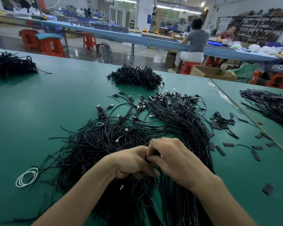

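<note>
Even, fairly bright indoor light comes from ceiling tube lights (178, 7) glaring white at the upper centre and upper right of the frame. The green counter (39, 111) shows only soft, faint shadows, slightly darker toward the lower corners. Wide-angle distortion bends the edges, and the far background looks soft and slightly blurred.

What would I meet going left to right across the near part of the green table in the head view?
white cable coil → left hand → black cable pinched by both hands → right hand → scattered black sleeve pieces
</note>
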The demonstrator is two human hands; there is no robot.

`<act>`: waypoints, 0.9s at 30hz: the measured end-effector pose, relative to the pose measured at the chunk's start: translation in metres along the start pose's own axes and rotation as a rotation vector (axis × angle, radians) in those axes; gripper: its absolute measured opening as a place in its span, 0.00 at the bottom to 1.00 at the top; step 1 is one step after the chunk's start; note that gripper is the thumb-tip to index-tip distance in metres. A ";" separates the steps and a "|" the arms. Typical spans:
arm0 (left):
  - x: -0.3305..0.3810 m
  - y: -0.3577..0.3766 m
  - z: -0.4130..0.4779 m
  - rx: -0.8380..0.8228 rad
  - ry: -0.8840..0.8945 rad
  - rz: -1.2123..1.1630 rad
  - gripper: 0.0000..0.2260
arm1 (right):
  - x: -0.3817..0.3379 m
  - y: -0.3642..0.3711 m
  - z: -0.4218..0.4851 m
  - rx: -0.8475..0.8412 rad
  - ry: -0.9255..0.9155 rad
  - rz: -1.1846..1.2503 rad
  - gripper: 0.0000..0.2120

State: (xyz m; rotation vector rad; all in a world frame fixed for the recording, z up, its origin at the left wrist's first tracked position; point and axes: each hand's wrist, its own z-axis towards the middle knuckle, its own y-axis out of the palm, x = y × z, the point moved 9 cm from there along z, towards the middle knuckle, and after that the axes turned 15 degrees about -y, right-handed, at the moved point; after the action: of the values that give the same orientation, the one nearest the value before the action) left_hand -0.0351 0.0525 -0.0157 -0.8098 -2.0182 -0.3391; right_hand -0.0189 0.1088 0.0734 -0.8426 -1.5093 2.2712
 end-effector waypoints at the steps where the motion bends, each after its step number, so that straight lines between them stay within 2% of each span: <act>1: 0.000 0.000 0.000 0.004 0.003 -0.010 0.09 | -0.001 0.001 0.001 -0.015 -0.009 -0.018 0.05; 4: -0.001 0.001 0.000 -0.026 0.012 -0.143 0.06 | -0.004 0.002 0.002 -0.045 -0.038 -0.077 0.07; 9: -0.001 -0.008 0.000 -0.057 0.078 -0.471 0.19 | 0.004 -0.002 0.001 0.002 -0.012 -0.062 0.07; 11: 0.003 -0.011 -0.001 -0.068 0.136 -0.567 0.19 | 0.009 -0.005 0.000 0.090 0.018 -0.041 0.08; 14: 0.009 -0.015 0.002 -0.061 0.205 -0.703 0.11 | 0.019 -0.013 -0.004 0.294 0.093 -0.016 0.11; 15: 0.009 -0.018 0.004 -0.032 0.229 -0.740 0.13 | 0.023 -0.016 -0.007 0.362 0.120 -0.013 0.12; 16: 0.008 -0.022 0.005 0.034 0.255 -0.748 0.16 | 0.026 -0.018 -0.009 0.422 0.146 -0.006 0.12; 18: 0.007 -0.038 -0.001 0.304 0.314 -0.626 0.17 | 0.032 -0.019 -0.014 0.514 0.193 0.014 0.13; 20: 0.012 -0.053 -0.017 0.686 0.346 -0.312 0.15 | 0.034 -0.021 -0.018 0.607 0.229 0.037 0.16; 21: 0.016 -0.058 -0.025 0.841 0.369 -0.173 0.14 | 0.035 -0.022 -0.020 0.670 0.249 0.067 0.18; 22: 0.020 -0.059 -0.030 0.923 0.396 -0.100 0.13 | 0.037 -0.022 -0.023 0.741 0.274 0.118 0.18; 24: 0.025 -0.057 -0.030 0.903 0.427 -0.128 0.13 | 0.045 -0.018 -0.028 0.872 0.341 0.268 0.16; 27: 0.024 -0.048 -0.021 0.779 0.393 -0.213 0.15 | 0.055 -0.004 -0.029 0.989 0.424 0.519 0.14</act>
State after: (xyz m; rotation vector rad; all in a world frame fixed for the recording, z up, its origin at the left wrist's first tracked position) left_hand -0.0621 0.0152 0.0191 -0.0325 -1.6566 0.1689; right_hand -0.0446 0.1613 0.0517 -1.3097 0.0970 2.4809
